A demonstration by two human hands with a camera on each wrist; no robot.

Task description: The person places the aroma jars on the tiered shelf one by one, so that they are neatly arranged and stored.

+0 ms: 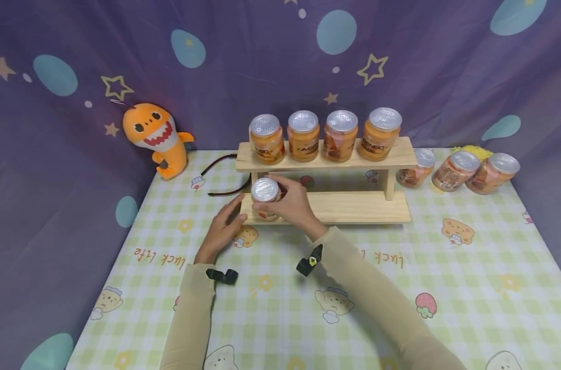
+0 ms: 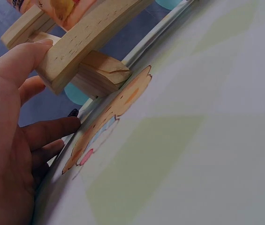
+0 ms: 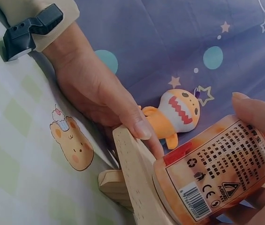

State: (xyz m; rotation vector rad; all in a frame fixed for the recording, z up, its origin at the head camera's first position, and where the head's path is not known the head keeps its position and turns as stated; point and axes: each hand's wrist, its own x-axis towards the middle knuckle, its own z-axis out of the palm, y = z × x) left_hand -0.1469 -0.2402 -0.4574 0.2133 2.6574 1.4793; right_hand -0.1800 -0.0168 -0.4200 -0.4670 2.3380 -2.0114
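A two-tier wooden shelf (image 1: pixel 350 207) stands on the table. At the left end of its lower board my right hand (image 1: pixel 295 204) grips an orange jar (image 3: pixel 216 171) with a silver lid, thumb and fingers on opposite sides. The jar's base meets the board in the right wrist view, and its printed label and barcode show. My left hand (image 1: pixel 221 231) touches the left end of the lower board, its fingers nearly straight; in the left wrist view the thumb (image 2: pixel 34 54) lies against the board's end. On the upper board stand several similar jars (image 1: pixel 303 136) in a row.
Three more jars (image 1: pixel 453 171) lie close together right of the shelf, beside something fluffy and yellow (image 1: pixel 474 151). An orange shark plush (image 1: pixel 157 139) leans at the back left. Dark cords (image 1: pixel 225 193) run behind the shelf's left side. A patterned curtain (image 1: pixel 262 61) hangs behind.
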